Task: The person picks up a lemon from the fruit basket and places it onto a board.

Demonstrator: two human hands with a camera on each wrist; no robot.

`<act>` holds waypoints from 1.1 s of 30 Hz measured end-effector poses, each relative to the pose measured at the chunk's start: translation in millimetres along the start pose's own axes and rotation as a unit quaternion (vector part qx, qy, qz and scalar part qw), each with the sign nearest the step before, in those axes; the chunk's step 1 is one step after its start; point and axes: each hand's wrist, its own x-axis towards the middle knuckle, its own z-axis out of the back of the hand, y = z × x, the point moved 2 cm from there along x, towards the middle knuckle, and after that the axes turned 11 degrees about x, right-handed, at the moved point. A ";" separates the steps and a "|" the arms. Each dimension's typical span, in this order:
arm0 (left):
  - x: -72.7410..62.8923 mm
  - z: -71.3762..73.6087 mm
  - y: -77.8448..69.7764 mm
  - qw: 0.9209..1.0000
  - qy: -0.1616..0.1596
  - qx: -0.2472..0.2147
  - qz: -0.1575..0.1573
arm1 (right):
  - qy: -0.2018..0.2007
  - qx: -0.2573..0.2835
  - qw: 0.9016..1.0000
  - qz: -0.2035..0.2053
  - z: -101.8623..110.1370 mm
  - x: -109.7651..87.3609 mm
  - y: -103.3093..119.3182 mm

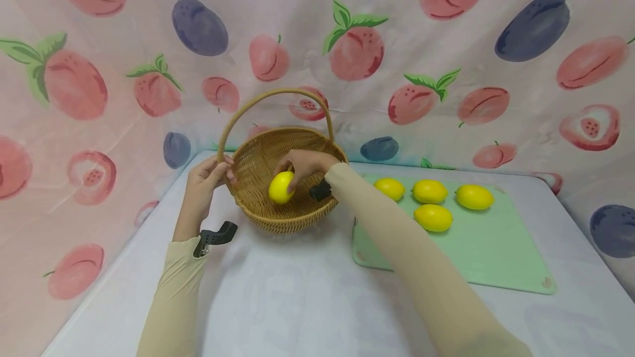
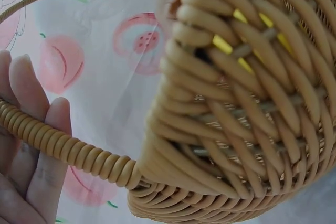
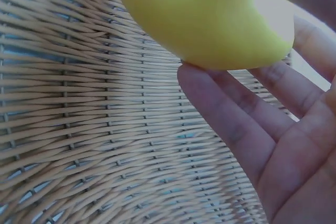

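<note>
A yellow lemon [image 1: 281, 188] is held by my right hand [image 1: 306, 165] inside the wicker basket [image 1: 285, 225]. In the right wrist view, the thumb and fingers [image 3: 226, 114] hold the lemon [image 3: 205, 19] from opposite sides, in front of the woven wall. My left hand [image 1: 210, 174] grips the basket at its left side, where the arched handle [image 1: 270, 92] joins the rim. The left wrist view shows fingers [image 2: 55, 119] behind the wrapped handle [image 2: 79, 150], and patches of yellow show through the weave.
Right of the basket lies a light green cutting board [image 1: 496, 252], bearing several lemons [image 1: 429, 191]. My right forearm [image 1: 412, 241] crosses over the board's left part. A fruit-print cloth [image 1: 317, 15] hangs behind the white table [image 1: 297, 302].
</note>
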 end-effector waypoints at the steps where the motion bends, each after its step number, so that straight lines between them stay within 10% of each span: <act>1: 0.0 0.1 0.4 1.000 -0.001 -0.001 0.000 | -0.003 0.001 1.000 0.003 1.3 -1.3 1.8; 33: 7.8 8.3 6.8 0.999 -0.014 -0.046 0.007 | -0.098 0.025 0.993 0.063 36.5 -71.9 24.1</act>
